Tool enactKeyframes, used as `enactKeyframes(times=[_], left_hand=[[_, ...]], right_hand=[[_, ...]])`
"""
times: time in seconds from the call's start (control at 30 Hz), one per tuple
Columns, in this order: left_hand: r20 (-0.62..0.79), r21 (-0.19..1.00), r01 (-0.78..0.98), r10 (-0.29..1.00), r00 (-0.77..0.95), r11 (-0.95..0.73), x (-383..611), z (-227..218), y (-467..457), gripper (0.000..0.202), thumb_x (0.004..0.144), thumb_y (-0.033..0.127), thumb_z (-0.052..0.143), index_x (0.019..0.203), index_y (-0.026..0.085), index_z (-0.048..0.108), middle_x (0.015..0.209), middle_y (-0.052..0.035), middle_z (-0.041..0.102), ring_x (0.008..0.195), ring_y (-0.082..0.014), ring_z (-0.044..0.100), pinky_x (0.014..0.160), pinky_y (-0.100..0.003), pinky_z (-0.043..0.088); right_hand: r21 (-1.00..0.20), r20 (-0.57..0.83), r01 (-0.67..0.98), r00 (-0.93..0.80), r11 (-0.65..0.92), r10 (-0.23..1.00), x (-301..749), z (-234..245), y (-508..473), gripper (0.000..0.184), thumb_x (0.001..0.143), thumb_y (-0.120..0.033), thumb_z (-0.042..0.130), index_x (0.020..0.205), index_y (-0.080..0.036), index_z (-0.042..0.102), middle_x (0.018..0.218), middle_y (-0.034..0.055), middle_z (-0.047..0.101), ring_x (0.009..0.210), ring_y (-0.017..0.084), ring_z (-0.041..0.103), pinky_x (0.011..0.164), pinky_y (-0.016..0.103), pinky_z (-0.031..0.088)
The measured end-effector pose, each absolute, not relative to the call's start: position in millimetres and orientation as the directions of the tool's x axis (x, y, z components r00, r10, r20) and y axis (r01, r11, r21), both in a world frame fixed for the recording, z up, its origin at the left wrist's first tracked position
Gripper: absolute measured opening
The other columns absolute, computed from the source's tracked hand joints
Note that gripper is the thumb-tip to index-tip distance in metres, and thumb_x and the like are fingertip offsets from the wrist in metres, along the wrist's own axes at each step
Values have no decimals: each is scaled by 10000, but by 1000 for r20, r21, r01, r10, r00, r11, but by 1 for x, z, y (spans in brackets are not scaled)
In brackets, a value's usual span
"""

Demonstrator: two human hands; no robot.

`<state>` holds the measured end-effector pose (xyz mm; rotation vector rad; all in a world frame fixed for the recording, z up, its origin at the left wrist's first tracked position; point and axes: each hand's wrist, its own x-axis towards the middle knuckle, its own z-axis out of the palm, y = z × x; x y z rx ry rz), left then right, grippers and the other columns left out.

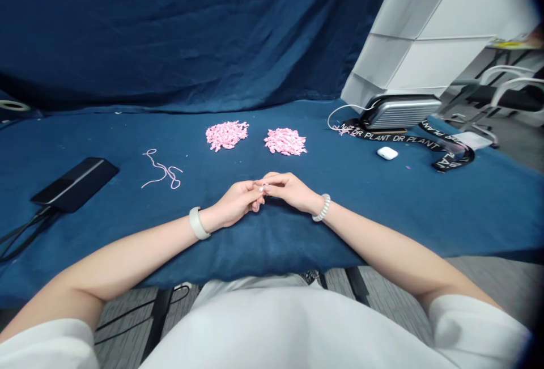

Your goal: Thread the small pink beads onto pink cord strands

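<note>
L hand & R hand meet at fingertips, both grips pinching tiny pale piece just over counter nr front edge, pink piles farther back.

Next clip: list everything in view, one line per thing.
cloth: one, dark blue, covers the table and hangs behind it
left pile, right pile: two, pink small pieces, mid-table, side by side
string: one, pink, loose, left of the piles
device: one, black, flat, far left
cables: several, black, at the device
case: one, silver, back right
lanyard: one, black, white lettering, by the case
earbud case: one, white, before the lanyard
wristband: one, white, left wrist
bracelet: one, white beads, right wrist
piece: one, pale, tiny, pinched between both hands
left hand: front centre, fingertips meeting the right's
right hand: beside it
</note>
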<state>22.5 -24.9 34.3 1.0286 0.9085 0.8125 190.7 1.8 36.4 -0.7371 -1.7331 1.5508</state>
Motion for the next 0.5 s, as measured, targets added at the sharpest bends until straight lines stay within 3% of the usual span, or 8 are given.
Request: enactKeyframes(times=[0.23, 0.5], left_hand=[[-217, 956, -87, 873, 437, 281, 22, 34, -25, 306, 676, 353, 666, 741, 93, 517, 611, 9, 529, 480, -19, 456, 490, -158, 374], [-196, 961, -108, 902, 384, 255, 25, 35, -26, 287, 709, 360, 635, 743, 98, 521, 624, 13, 529, 485, -16, 448, 497, -159, 365]], right_hand=[[-994, 98, -90, -593, 55, 799, 192, 36, 3, 209, 653, -330, 690, 690, -125, 675, 785, 9, 533, 682, 42, 489, 687, 189, 398], [-975, 68, -218, -479, -44, 875, 185, 27, 1, 197, 654, -299, 683, 696, -113, 634, 742, 4, 564, 652, 45, 484, 660, 191, 385]])
